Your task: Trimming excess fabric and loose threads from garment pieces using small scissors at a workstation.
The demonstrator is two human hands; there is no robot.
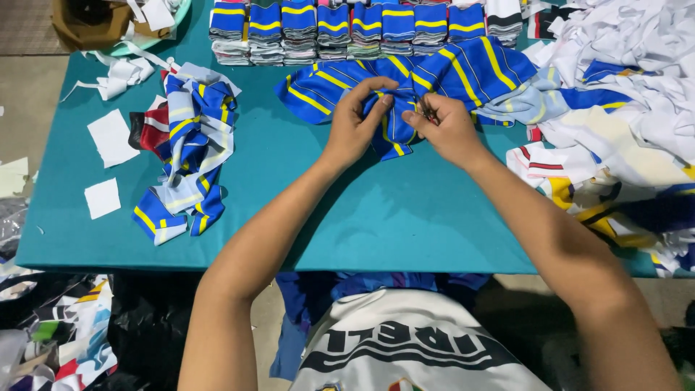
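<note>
A blue fabric strip with yellow stripes [463, 72] lies bunched across the far middle of the teal table [376, 217]. My left hand [356, 119] pinches its gathered middle from the left. My right hand [447, 127] grips the same bunched part from the right, fingers closed on the cloth. The two hands sit close together, almost touching, over the fold. The ends of the strip fan out to either side beyond my fingers.
Folded blue-and-yellow pieces stand in a row of stacks [362, 29] along the far edge. A heap of striped scraps [184, 152] lies at left, with white paper squares [108, 137]. A large pile of white and coloured fabric [622, 116] covers the right side.
</note>
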